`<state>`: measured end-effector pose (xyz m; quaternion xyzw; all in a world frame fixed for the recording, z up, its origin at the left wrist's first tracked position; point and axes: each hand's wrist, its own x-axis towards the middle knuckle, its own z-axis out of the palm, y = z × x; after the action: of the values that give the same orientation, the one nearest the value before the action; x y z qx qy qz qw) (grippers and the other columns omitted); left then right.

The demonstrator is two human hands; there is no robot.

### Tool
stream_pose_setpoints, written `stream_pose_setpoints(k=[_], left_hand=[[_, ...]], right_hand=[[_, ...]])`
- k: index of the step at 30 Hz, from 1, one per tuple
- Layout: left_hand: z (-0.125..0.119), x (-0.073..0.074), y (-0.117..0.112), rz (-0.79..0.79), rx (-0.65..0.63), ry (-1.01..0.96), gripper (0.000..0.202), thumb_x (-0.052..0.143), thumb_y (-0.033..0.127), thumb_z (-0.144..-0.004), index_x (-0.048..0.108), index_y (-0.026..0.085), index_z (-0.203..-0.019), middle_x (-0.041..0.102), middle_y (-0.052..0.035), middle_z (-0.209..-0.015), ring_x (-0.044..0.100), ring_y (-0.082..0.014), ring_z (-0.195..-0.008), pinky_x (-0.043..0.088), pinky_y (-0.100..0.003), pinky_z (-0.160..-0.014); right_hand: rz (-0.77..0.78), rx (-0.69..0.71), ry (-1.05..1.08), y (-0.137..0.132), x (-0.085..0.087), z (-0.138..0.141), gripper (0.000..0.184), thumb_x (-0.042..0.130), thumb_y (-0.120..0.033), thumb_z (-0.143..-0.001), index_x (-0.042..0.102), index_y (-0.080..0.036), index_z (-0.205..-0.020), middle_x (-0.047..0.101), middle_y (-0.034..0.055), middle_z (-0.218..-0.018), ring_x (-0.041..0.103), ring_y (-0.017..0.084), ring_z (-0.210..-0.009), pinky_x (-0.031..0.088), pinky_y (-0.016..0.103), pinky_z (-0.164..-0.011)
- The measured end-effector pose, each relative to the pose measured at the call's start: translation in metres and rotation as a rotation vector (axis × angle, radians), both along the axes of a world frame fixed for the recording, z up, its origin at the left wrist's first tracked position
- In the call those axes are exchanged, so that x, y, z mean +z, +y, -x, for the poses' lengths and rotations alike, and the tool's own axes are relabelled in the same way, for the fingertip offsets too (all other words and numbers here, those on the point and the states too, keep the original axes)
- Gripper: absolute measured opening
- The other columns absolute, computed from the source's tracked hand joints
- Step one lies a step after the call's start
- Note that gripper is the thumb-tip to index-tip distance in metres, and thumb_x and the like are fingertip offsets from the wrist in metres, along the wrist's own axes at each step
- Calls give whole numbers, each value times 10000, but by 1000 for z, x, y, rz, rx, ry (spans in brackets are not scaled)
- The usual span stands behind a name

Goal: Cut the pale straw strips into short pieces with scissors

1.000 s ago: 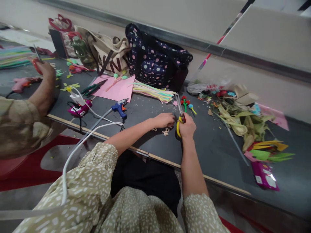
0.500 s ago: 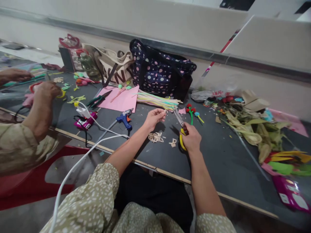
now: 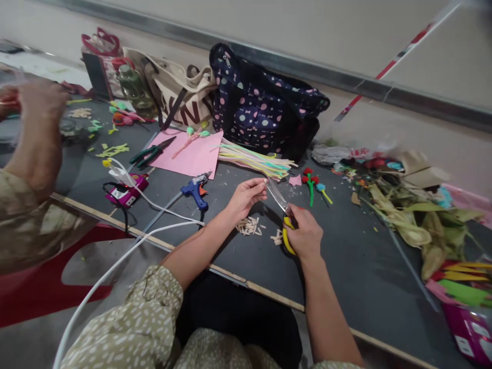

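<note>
My right hand (image 3: 306,230) grips a pair of scissors (image 3: 277,196) by the yellow handles, blades pointing up and left. The blade tips reach the fingertips of my left hand (image 3: 248,197), whose thumb and index finger pinch a tiny pale piece (image 3: 266,181), too small to make out well. Below my hands lies a pile of small pale cut pieces (image 3: 249,226) on the dark table (image 3: 246,261). A smaller group of pale pieces (image 3: 277,237) sits beside the scissor handles. Beyond my hands rests a bundle of pastel pipe cleaners (image 3: 255,161).
A blue glue gun (image 3: 196,192), pliers (image 3: 149,154) and pink paper (image 3: 188,156) lie left. Bags stand behind, including a dark patterned one (image 3: 261,107). Pipe-cleaner flowers (image 3: 310,184) and dried husks (image 3: 403,215) lie right. A white cable (image 3: 126,246) crosses the table edge. Another person's hand (image 3: 42,100) works far left.
The scissor blades have moved in to my left fingertips and look closer together. The view has shifted slightly. The other person's arm has moved up and left.
</note>
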<state>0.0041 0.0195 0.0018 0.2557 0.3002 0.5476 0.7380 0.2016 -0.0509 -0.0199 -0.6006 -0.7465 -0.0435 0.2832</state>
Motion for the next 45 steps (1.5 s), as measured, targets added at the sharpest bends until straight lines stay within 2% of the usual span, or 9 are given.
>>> stream_pose_setpoints(k=[4, 9, 15, 19, 23, 30, 36, 41, 45], left_hand=[[1, 1, -1, -9, 36, 26, 328, 825, 279, -617, 707, 135, -888, 649, 11, -694, 589, -62, -592, 522, -217, -644], [1, 1, 0, 29, 57, 46, 332, 828, 268, -613, 699, 131, -887, 661, 7, -714, 586, -53, -578, 520, -210, -628], [2, -1, 1, 42, 54, 27, 329, 828, 259, -618, 689, 127, -886, 659, 7, -712, 601, -55, -585, 523, -197, -608], [2, 1, 0, 55, 53, 6, 295, 825, 230, -618, 691, 126, -860, 652, 11, -670, 601, -58, -572, 525, -194, -604], [3, 4, -1, 62, 51, 10, 277, 814, 220, -632, 694, 118, -860, 666, 0, -702, 604, -54, -570, 527, -189, -605], [3, 3, -1, 59, 35, -5, 259, 804, 216, -642, 695, 123, -858, 651, 7, -658, 604, -62, -571, 527, -199, -620], [3, 3, 0, 58, 49, -15, 273, 806, 217, -638, 702, 118, -870, 671, -8, -699, 613, -68, -588, 536, -206, -629], [4, 1, -1, 40, 44, -37, 281, 815, 226, -630, 703, 120, -865, 663, 0, -669, 614, -65, -579, 540, -199, -629], [4, 1, 0, 40, 44, -31, 275, 815, 214, -627, 703, 118, -860, 669, -3, -677, 615, -66, -582, 543, -202, -633]], right_hand=[[-23, -83, -78, -1, 1, 0, 393, 515, -239, -804, 624, -246, -1181, 673, 52, -965, 606, 191, -897, 452, 280, -744], [-37, -174, 98, 2, 1, -7, 390, 541, -236, -762, 624, -228, -1143, 666, 39, -919, 607, 171, -797, 467, 285, -730], [-29, -69, -8, 0, 2, -3, 403, 532, -231, -782, 617, -244, -1176, 668, 39, -946, 599, 179, -858, 450, 280, -735], [-59, -100, -120, -1, 3, 0, 381, 494, -244, -823, 625, -251, -1181, 665, 49, -947, 588, 190, -884, 430, 278, -713], [-53, -154, -51, 0, 3, -4, 358, 514, -251, -807, 630, -235, -1145, 664, 45, -912, 591, 183, -825, 433, 277, -704], [-41, -90, -100, -1, 1, 0, 381, 489, -249, -825, 623, -257, -1181, 662, 52, -950, 587, 195, -895, 430, 286, -727], [-52, -151, 11, 1, 3, -3, 352, 524, -239, -798, 634, -225, -1132, 667, 45, -903, 593, 170, -789, 444, 273, -707], [-103, -56, -88, 1, 3, 0, 361, 536, -225, -795, 642, -226, -1141, 664, 39, -924, 584, 166, -857, 426, 255, -721], [-88, -97, -88, 1, 3, 1, 358, 536, -221, -798, 645, -220, -1139, 664, 35, -898, 582, 162, -846, 420, 248, -708]])
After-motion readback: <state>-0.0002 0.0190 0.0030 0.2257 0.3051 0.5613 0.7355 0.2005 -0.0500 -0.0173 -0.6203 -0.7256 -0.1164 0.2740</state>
